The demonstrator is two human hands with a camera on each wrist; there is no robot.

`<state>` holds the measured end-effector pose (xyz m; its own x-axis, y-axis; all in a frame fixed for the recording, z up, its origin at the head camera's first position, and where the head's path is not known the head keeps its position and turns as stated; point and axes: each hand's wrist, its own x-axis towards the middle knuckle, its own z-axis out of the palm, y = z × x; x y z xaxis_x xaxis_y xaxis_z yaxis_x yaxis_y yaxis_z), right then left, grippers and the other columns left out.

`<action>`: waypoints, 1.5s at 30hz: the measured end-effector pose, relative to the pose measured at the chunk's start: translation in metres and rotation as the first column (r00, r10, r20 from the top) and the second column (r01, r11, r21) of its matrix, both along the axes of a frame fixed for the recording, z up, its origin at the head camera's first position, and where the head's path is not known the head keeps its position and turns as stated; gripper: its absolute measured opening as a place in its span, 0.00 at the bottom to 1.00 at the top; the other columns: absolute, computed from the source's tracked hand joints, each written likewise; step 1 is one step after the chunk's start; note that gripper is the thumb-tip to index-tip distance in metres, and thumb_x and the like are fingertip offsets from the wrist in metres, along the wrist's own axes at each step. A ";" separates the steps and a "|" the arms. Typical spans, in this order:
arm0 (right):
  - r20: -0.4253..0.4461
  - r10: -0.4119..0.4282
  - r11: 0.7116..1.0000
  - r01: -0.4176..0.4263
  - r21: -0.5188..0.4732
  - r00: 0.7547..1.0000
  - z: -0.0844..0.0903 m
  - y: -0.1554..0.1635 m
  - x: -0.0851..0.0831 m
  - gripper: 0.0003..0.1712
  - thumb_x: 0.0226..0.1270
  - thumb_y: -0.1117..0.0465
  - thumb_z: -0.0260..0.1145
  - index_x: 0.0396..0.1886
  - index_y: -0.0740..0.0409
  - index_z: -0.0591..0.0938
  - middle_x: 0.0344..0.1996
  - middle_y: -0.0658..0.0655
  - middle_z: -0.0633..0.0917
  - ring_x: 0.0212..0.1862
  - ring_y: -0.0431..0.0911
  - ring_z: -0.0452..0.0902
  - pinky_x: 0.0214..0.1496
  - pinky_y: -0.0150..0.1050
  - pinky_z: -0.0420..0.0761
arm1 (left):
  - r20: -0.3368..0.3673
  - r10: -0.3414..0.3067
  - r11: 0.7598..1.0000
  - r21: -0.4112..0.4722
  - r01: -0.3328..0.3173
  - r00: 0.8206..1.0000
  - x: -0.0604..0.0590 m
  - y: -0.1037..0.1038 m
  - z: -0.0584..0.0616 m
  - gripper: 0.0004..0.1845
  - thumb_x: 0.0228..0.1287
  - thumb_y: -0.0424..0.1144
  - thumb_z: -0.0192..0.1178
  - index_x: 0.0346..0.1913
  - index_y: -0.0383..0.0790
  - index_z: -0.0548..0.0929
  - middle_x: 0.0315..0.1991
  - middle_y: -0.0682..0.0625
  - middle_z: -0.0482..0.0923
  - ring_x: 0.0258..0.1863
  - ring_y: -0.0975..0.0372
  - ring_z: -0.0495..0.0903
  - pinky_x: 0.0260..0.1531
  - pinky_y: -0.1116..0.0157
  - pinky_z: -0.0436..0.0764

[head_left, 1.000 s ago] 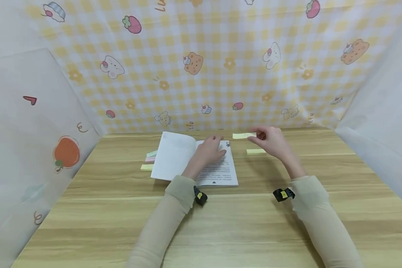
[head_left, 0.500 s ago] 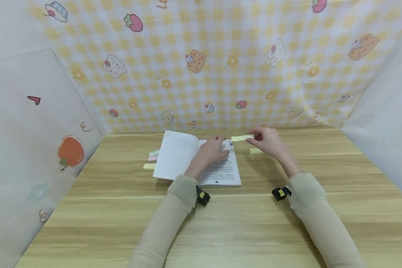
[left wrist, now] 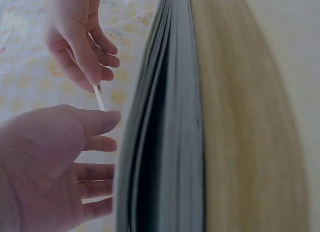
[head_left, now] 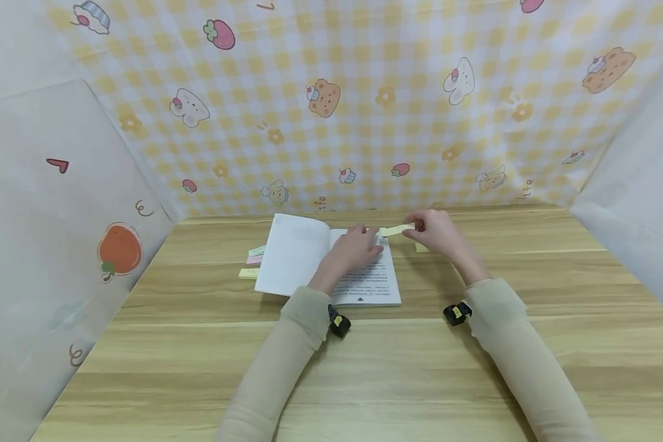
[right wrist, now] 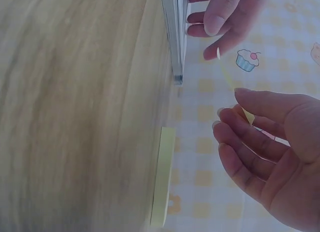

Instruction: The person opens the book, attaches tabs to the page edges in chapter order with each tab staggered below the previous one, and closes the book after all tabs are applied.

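An open book (head_left: 367, 288) lies on the table, its left-hand pages (head_left: 293, 255) lifted in a curve. My left hand (head_left: 353, 250) rests on the printed right-hand page, fingers extended, as the left wrist view also shows. Between thumb and fingers, my right hand (head_left: 436, 233) pinches a yellow sticky note strip (head_left: 396, 231). In the head view the strip's free end overlaps the page's top right corner; in the right wrist view it reaches near a left fingertip, and I cannot tell whether it touches the paper. Below the right hand lies a yellow sticky note pad (right wrist: 163, 177), partly hidden in the head view.
Green (head_left: 256, 250), pink (head_left: 255, 259) and yellow (head_left: 248, 273) sticky strips stick out beyond the book's left side. The wooden table (head_left: 398, 380) ends at a patterned cloth backdrop (head_left: 364, 135). A pale sheet (head_left: 61, 245) stands along the left side.
My right hand has moved slightly left and down with the sticky note, bringing its free end over the page corner. My left hand stays on the page. The head view has shifted slightly.
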<state>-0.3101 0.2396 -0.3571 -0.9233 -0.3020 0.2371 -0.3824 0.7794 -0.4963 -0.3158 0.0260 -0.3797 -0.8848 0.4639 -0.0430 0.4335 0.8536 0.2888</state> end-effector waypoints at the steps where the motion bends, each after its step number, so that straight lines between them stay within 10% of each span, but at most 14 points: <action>1: 0.007 -0.002 1.000 0.002 0.005 1.000 0.000 0.000 -0.001 0.14 0.67 0.64 0.70 0.48 0.70 0.85 0.32 0.62 0.85 0.37 0.54 0.82 0.44 0.50 0.82 | 0.002 -0.008 1.000 -0.007 0.008 1.000 0.000 0.000 0.000 0.31 0.79 0.53 0.49 0.78 0.46 0.61 0.71 0.40 0.65 0.68 0.49 0.68 0.65 0.51 0.71; 45: 0.082 -0.008 0.998 0.002 0.065 0.997 -0.010 -0.006 -0.019 0.11 0.64 0.66 0.72 0.43 0.70 0.85 0.30 0.60 0.83 0.34 0.51 0.75 0.39 0.45 0.74 | 0.060 -0.047 0.975 -0.213 0.059 0.997 0.008 0.007 0.000 0.28 0.82 0.44 0.39 0.81 0.50 0.55 0.76 0.39 0.52 0.73 0.50 0.55 0.72 0.54 0.59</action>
